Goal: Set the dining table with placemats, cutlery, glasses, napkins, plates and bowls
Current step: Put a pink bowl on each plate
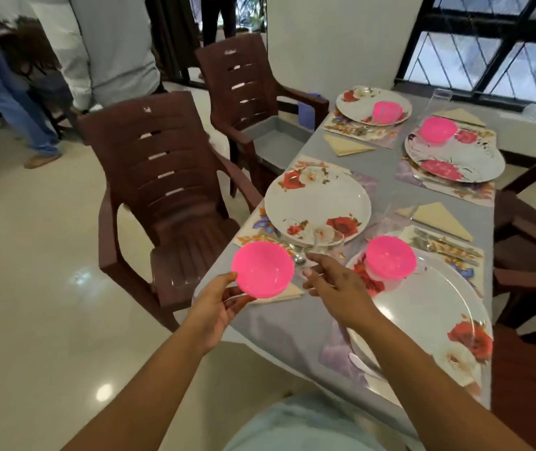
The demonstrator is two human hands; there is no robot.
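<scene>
Fingers of our left hand (216,302) grasp a pink bowl (262,269) just short of the bowl-less floral plate (317,203); right hand (335,284) fingers released, beside that bowl.

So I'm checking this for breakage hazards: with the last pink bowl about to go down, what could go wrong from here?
1. The left hand holds the bowl only by its rim, off the table edge; it could slip to the floor.
2. A clear glass and spoons lie between the bowl and the empty plate; the right hand, reaching there, could knock the glass.
</scene>
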